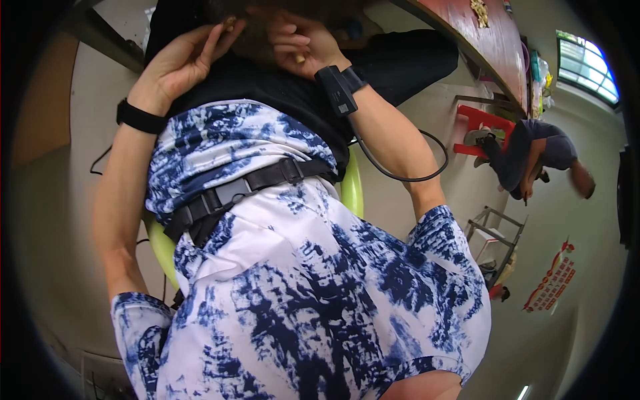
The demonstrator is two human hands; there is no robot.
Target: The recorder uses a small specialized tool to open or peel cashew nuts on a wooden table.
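Note:
Near the top edge, my left hand (pixel 187 62) pinches a small brownish piece (pixel 229 22) between its fingertips. My right hand (pixel 302 45) is curled in front of my lap, with a small tan piece (pixel 299 58) held in against the palm by the fingers. Both hands are raised over my black trousers (pixel 240 80), a short gap apart. Deep shadow hides the tips of some right fingers and whatever lies between the hands. Too little detail shows to tell what the two pieces are.
At upper right is a reddish table (pixel 495 45) bearing a pile of tan pieces (pixel 480 12). A cable (pixel 415 179) loops from the device (pixel 337 92) on my right wrist. A person (pixel 540 150) sits bent over beside a red plastic stool (pixel 462 132). A metal rack (pixel 495 225) stands farther back.

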